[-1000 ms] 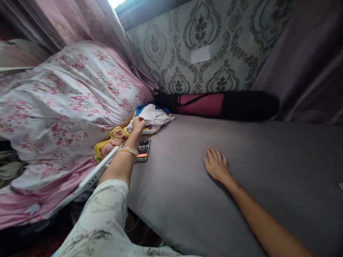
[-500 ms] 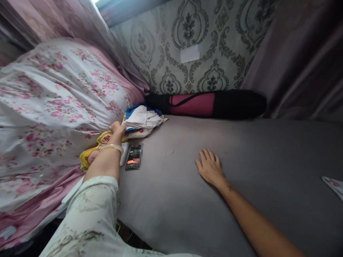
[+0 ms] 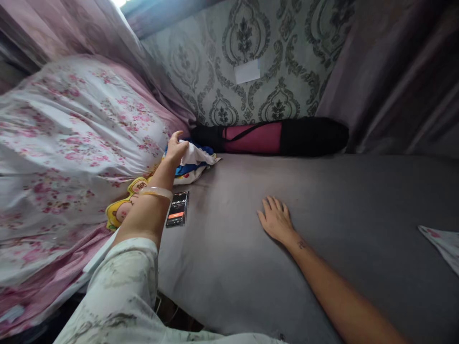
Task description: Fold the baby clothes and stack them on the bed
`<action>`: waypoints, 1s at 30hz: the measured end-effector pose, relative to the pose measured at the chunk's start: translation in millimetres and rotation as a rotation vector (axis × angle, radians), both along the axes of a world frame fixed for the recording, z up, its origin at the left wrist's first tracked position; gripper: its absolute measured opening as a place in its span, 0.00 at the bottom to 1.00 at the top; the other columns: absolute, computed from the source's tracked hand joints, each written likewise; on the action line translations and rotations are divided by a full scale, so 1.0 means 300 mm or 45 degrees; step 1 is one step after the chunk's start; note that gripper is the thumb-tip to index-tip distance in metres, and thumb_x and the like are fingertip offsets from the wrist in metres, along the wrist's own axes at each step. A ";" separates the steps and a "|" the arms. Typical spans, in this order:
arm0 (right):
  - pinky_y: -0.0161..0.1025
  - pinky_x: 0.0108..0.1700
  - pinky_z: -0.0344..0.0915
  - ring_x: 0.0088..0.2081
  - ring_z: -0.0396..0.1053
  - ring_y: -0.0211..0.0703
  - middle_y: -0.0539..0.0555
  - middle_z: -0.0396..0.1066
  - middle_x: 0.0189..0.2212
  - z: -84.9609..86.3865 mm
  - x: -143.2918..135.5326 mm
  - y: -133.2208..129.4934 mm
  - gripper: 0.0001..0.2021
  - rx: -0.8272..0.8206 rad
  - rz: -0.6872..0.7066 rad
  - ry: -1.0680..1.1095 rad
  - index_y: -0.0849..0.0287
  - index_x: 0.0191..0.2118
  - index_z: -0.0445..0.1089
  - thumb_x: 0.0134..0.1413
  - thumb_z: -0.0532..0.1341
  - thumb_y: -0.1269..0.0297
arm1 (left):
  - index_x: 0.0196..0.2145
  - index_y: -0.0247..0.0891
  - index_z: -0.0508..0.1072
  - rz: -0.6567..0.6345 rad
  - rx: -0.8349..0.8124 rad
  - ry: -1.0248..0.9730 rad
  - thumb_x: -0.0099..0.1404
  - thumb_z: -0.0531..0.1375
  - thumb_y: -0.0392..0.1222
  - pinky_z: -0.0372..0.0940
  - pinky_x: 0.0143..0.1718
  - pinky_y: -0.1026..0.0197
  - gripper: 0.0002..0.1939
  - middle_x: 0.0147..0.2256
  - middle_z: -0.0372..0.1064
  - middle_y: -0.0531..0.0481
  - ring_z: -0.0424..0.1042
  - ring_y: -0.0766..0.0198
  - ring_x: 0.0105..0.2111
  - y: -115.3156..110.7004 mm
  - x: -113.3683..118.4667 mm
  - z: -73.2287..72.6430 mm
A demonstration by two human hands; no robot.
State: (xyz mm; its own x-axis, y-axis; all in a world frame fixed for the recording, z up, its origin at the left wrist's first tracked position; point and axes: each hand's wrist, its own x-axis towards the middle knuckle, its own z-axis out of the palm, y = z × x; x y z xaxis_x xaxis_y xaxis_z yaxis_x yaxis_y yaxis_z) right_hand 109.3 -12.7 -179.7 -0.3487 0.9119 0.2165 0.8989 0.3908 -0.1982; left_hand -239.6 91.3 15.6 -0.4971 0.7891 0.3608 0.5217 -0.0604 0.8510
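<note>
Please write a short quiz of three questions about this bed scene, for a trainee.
1. True or false: the right hand lies flat on the grey sheet.
2. What does the left hand grip? A. phone B. white cloth C. rolled mat
3. What lies just right of the left wrist, screen up?

Key
1. True.
2. B, the white cloth.
3. The phone.

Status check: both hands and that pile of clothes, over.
Left hand gripping white cloth atop clothes pile. Right hand flat, open on grey sheet. Phone beside left wrist.
</note>
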 end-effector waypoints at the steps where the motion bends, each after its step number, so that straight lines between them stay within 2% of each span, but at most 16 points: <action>1: 0.58 0.63 0.45 0.65 0.50 0.60 0.66 0.56 0.63 0.000 0.001 -0.001 0.27 0.011 0.002 0.012 0.67 0.62 0.60 0.65 0.45 0.56 | 0.48 0.34 0.70 -0.079 0.038 -0.125 0.50 0.57 0.33 0.61 0.28 0.65 0.25 0.23 0.60 0.56 0.61 0.68 0.23 0.008 0.042 0.012; 3: 0.58 0.63 0.45 0.64 0.50 0.60 0.66 0.57 0.63 0.000 0.003 -0.002 0.26 0.023 0.007 0.045 0.67 0.61 0.61 0.65 0.46 0.57 | 0.41 0.33 0.73 -0.226 0.091 -0.335 0.49 0.57 0.33 0.61 0.27 0.66 0.19 0.22 0.60 0.56 0.61 0.69 0.21 0.018 0.130 0.031; 5: 0.57 0.63 0.45 0.64 0.51 0.60 0.66 0.57 0.62 0.001 0.008 0.000 0.25 0.025 0.017 0.092 0.66 0.60 0.62 0.64 0.48 0.57 | 0.36 0.32 0.74 -0.356 0.128 -0.490 0.48 0.58 0.31 0.63 0.29 0.65 0.15 0.24 0.64 0.54 0.64 0.70 0.23 0.019 0.221 0.040; 8: 0.55 0.63 0.48 0.63 0.54 0.58 0.66 0.61 0.60 0.004 0.021 0.015 0.23 0.020 0.037 0.221 0.66 0.59 0.63 0.63 0.50 0.60 | 0.37 0.31 0.73 -0.494 0.163 -0.664 0.50 0.59 0.30 0.67 0.36 0.63 0.14 0.28 0.68 0.51 0.68 0.69 0.27 0.003 0.360 0.033; 13: 0.50 0.56 0.62 0.54 0.67 0.51 0.64 0.70 0.52 0.013 0.036 0.057 0.20 -0.065 -0.022 0.759 0.62 0.56 0.65 0.61 0.51 0.61 | 0.44 0.30 0.72 -0.696 0.134 -0.846 0.53 0.59 0.30 0.68 0.40 0.61 0.18 0.28 0.67 0.52 0.68 0.71 0.27 -0.057 0.591 -0.023; 18: 0.45 0.45 0.69 0.46 0.72 0.48 0.62 0.72 0.47 0.047 0.025 0.074 0.20 -0.011 -0.134 1.308 0.59 0.51 0.65 0.55 0.58 0.55 | 0.48 0.31 0.70 -0.872 0.090 -0.927 0.53 0.59 0.29 0.66 0.46 0.60 0.22 0.30 0.68 0.52 0.70 0.69 0.32 -0.135 0.778 -0.089; 22: 0.43 0.38 0.69 0.36 0.72 0.46 0.60 0.72 0.41 0.079 0.025 0.075 0.19 0.025 -0.286 1.483 0.59 0.44 0.65 0.49 0.61 0.52 | 0.53 0.34 0.67 -1.003 0.064 -0.893 0.53 0.59 0.29 0.65 0.49 0.59 0.27 0.32 0.68 0.51 0.71 0.67 0.37 -0.197 0.873 -0.129; 25: 0.44 0.37 0.69 0.35 0.72 0.47 0.57 0.73 0.36 0.088 0.032 0.077 0.20 -0.038 -0.323 1.575 0.58 0.42 0.66 0.46 0.63 0.51 | 0.56 0.36 0.65 -1.138 0.102 -0.773 0.54 0.59 0.31 0.65 0.51 0.57 0.30 0.39 0.69 0.49 0.71 0.63 0.43 -0.239 0.917 -0.147; 28: 0.45 0.39 0.69 0.37 0.73 0.49 0.55 0.74 0.35 0.090 0.049 0.084 0.19 -0.047 -0.311 1.637 0.56 0.43 0.67 0.47 0.61 0.51 | 0.58 0.41 0.63 -1.235 0.222 -0.553 0.57 0.57 0.32 0.65 0.51 0.55 0.30 0.45 0.68 0.47 0.70 0.62 0.46 -0.252 0.929 -0.159; 30: 0.44 0.39 0.69 0.37 0.73 0.48 0.55 0.74 0.35 0.098 0.072 0.094 0.15 -0.047 -0.315 1.686 0.56 0.40 0.68 0.48 0.60 0.53 | 0.59 0.43 0.62 -1.196 0.349 -0.375 0.60 0.56 0.33 0.65 0.51 0.55 0.28 0.46 0.67 0.47 0.70 0.62 0.46 -0.237 0.912 -0.168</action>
